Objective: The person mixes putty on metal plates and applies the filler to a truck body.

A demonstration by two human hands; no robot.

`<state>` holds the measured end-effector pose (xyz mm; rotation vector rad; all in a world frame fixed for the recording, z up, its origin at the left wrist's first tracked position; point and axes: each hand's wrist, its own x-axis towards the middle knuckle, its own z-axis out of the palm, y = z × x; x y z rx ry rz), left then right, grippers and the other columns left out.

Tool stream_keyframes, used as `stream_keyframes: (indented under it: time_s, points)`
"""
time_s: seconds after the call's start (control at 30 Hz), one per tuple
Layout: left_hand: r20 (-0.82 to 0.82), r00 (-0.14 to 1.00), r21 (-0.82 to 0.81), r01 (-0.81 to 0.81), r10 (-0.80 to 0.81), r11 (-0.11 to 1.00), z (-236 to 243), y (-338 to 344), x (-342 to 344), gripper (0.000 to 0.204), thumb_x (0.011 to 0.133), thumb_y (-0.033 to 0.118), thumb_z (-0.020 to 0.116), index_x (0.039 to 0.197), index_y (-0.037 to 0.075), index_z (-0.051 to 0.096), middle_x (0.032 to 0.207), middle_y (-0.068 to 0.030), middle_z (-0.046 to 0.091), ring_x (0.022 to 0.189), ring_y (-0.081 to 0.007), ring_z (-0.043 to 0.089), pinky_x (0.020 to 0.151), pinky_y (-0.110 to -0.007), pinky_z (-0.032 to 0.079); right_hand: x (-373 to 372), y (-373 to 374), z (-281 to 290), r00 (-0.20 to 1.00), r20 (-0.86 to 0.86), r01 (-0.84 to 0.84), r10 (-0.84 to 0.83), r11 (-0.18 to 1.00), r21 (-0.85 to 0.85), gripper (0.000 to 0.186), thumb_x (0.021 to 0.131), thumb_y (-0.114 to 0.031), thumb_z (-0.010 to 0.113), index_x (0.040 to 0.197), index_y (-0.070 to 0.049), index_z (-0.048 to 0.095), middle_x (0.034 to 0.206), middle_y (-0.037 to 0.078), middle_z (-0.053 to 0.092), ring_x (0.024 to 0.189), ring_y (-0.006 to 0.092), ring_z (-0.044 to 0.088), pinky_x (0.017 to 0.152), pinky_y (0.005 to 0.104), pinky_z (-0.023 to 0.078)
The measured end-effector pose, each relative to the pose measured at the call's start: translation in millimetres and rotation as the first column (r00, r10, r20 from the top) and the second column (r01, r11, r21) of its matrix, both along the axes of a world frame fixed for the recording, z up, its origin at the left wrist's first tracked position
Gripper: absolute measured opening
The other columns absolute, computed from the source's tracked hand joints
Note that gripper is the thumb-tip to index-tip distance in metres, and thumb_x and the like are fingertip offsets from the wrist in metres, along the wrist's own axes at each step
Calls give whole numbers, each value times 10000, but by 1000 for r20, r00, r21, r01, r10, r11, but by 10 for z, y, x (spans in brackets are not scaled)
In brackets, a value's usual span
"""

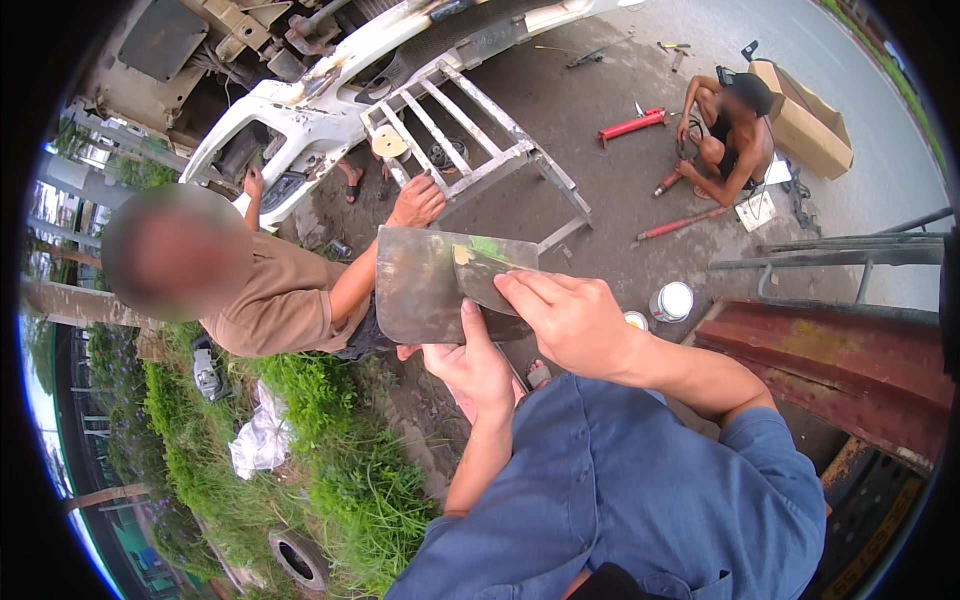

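Note:
My left hand (472, 372) grips a dark, flat rectangular putty board (412, 285) with rounded corners from below, its thumb lying on top. A thin, dark putty spreader (482, 284) is pinched in the fingers of my right hand (582, 325). The spreader lies against or just over the right part of the board; I cannot tell whether they touch all along. A small dab of yellow putty (461, 256) sits by the spreader's left corner. Near its upper edge shows a green patch, perhaps seen through or reflected.
A person in a brown shirt (285, 290) stands at left, one hand on a metal step stand (470, 135) beside a white vehicle bumper (300, 125). Another person (735, 130) squats at right near red tools (632, 126). A white-lidded can (671, 302) stands beside a rusty red beam (830, 350).

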<state>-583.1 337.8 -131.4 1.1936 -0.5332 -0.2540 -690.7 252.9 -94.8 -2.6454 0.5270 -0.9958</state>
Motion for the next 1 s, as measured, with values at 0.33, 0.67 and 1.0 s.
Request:
stream_keyframes:
  time_s: [0.33, 0.67, 1.0]
  points:
    - [-33, 999, -47, -7, 5, 999, 3, 86, 12, 306, 924, -81, 552, 1223, -90, 492, 1187, -187, 610, 1033, -228, 641, 894, -354, 547, -13, 17, 49, 999, 50, -8, 4, 997, 74, 388, 711, 21, 591, 1097, 13, 638, 991, 145, 696, 837, 294, 704, 682, 361, 584]
    - [2, 999, -49, -33, 33, 998, 32, 177, 18, 285, 934, -60, 558, 1212, -106, 519, 1167, -173, 631, 1033, -201, 632, 906, -319, 512, -6, 35, 78, 999, 50, -20, 16, 998, 64, 386, 699, 12, 603, 1082, -6, 645, 949, 136, 691, 789, 286, 702, 661, 355, 579]
    - [-121, 992, -120, 16, -31, 993, 39, 254, 113, 358, 906, -82, 574, 1257, -80, 504, 1204, -166, 614, 1068, -210, 621, 947, -353, 499, -32, -95, 206, 990, 89, -105, 112, 992, -75, 331, 700, -12, 623, 1028, -28, 663, 913, 88, 697, 748, 244, 702, 626, 334, 566]
